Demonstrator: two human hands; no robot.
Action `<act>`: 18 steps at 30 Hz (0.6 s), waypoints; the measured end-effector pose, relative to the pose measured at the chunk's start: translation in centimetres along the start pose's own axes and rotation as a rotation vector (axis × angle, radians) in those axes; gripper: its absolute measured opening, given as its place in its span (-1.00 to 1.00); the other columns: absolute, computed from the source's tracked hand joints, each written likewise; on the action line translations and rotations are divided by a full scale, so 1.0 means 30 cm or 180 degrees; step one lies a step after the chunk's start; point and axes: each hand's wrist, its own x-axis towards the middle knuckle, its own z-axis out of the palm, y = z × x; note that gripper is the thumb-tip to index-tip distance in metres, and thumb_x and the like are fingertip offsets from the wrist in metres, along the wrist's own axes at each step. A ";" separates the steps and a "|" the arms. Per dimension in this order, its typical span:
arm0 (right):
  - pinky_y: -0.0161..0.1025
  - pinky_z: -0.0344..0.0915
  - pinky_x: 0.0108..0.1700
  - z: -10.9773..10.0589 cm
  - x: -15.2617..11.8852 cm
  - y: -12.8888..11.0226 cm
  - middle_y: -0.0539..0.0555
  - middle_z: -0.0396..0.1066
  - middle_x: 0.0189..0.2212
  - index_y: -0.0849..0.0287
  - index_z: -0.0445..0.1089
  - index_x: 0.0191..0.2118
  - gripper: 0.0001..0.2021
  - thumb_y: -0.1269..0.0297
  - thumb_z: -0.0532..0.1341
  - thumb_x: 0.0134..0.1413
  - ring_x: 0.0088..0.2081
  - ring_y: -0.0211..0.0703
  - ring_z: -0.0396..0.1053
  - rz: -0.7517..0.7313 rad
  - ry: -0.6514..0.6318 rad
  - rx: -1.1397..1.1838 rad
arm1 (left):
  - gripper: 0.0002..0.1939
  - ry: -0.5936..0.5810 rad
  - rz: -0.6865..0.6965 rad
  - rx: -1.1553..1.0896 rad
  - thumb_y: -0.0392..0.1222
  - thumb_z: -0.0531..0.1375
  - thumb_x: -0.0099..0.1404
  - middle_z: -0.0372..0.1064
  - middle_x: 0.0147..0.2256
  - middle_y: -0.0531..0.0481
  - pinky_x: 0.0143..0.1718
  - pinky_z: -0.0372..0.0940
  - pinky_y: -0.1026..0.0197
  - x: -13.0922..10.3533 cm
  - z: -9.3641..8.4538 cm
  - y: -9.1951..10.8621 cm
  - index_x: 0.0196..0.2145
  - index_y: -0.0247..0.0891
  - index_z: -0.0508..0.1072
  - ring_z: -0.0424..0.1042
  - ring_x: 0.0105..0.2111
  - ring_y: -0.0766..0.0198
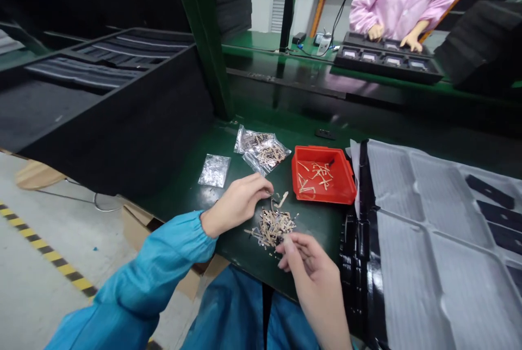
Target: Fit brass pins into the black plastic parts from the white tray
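The dark green table (196, 187) carries a loose pile of small tan strips (274, 226), a shallow red plastic tray (341, 187), clear plastic bags (261, 150) and grey moulded trays (411, 263).

Both hands, left hand (238, 203) and right hand (304, 260), pick at the strip pile (274, 226).

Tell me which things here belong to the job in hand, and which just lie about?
In hand: left hand, right hand, pile of small strips, red tray.
Lying about: clear bags, empty bag, grey moulded trays.
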 end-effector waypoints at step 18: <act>-0.42 0.33 -0.41 0.060 0.011 -0.068 -0.01 0.53 -0.44 0.15 0.57 -0.22 -0.69 -0.03 0.36 0.28 -0.53 -0.41 0.38 0.0145 -0.0928 0.1288 | -0.64 0.0820 -0.1460 -0.3151 0.11 0.45 0.28 0.60 -0.38 -0.10 -0.47 0.45 0.17 -0.116 0.103 0.160 -0.38 -0.26 0.59 0.53 -0.52 0.22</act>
